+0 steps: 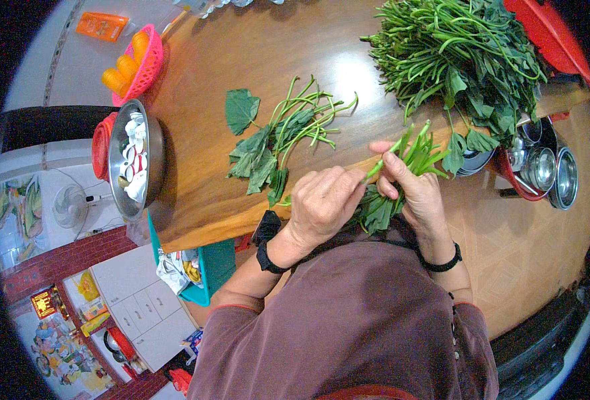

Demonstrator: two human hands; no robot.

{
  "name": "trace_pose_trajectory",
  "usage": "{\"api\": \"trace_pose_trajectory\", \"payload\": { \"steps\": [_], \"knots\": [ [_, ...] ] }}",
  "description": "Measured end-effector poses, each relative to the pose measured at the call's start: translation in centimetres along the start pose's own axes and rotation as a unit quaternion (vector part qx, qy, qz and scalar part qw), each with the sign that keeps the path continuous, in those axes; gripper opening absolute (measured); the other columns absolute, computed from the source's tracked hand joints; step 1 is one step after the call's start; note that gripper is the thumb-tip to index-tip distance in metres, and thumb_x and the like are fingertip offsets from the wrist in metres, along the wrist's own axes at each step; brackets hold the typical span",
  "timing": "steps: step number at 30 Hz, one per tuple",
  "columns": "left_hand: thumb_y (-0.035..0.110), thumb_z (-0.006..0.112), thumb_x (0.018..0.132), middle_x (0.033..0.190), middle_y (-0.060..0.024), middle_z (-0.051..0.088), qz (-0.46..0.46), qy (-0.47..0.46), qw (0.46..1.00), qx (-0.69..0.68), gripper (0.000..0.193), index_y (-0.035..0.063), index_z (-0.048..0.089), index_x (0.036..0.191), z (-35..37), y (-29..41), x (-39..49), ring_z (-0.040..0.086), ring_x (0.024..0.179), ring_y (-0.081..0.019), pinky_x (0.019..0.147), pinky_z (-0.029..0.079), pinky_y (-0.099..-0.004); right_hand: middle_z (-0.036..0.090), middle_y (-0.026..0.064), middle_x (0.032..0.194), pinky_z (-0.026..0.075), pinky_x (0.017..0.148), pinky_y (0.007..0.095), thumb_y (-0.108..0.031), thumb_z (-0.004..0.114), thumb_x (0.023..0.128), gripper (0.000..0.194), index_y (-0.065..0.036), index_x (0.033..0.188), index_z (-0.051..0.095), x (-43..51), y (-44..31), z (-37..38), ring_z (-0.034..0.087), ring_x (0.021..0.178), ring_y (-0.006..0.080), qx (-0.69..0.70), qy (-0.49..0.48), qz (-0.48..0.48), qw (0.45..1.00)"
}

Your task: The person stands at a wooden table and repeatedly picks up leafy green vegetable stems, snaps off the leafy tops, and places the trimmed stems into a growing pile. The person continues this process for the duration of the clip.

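My right hand (420,197) holds a bunch of leafy green stems (422,155), with the cut ends pointing up and the leaves hanging below. The fingers of my left hand (322,205) pinch the near end of one stem (375,170), which runs across to my right thumb and index finger. Both hands are over the front edge of a wooden table (200,125). On the tabletop, beyond my left hand, lies a small loose pile of leafy stems (295,125). A much larger heap of the same greens (440,60) sits at the far right.
A steel bowl (156,160) with white scraps stands at the table's left end, near a pink basket (150,65) of orange rolls (127,65). Below the edge hangs or stands a teal bin (205,275). Steel bowls (542,167) are at right, under the heap.
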State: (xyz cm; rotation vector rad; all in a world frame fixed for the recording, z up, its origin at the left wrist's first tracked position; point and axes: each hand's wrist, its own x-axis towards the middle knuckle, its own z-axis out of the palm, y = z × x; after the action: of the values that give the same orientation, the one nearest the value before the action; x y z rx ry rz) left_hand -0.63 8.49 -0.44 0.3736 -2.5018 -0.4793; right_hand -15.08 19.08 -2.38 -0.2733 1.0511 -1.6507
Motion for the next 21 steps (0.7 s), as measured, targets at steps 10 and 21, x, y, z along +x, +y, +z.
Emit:
{"api": "trace_pose_trajectory", "payload": {
  "steps": [10, 21],
  "knots": [
    [0.015, 0.075, 0.082, 0.087, -0.0112, 0.065, -0.165, 0.013, 0.974, 0.157, 0.016, 0.0037, 0.070, 0.093, -0.4, -7.0, 1.1, 0.062, 0.082, -0.0295, 0.072, 0.050, -0.0377, 0.061, 0.0056, 0.081, 0.047, 0.062, 0.0262, -0.033, 0.054, 0.101, 0.030, -0.008, 0.083, 0.055, 0.3, -0.4, -1.8, 0.057, 0.070, 0.0134, 0.079, 0.016, -0.093, 0.992],
    [0.008, 0.070, 0.084, 0.083, -0.0124, 0.066, -0.215, 0.017, 0.974, 0.066, 0.007, 0.0025, 0.067, 0.086, -1.8, -9.0, 1.3, 0.064, 0.079, -0.0282, 0.073, 0.050, -0.0369, 0.042, -0.0027, 0.060, 0.040, 0.055, 0.0263, -0.029, 0.052, 0.103, 0.023, -0.007, 0.098, 0.055, 0.5, -0.5, -2.2, 0.044, 0.054, 0.0095, 0.136, -0.020, -0.038, 0.990]
  ]
}}
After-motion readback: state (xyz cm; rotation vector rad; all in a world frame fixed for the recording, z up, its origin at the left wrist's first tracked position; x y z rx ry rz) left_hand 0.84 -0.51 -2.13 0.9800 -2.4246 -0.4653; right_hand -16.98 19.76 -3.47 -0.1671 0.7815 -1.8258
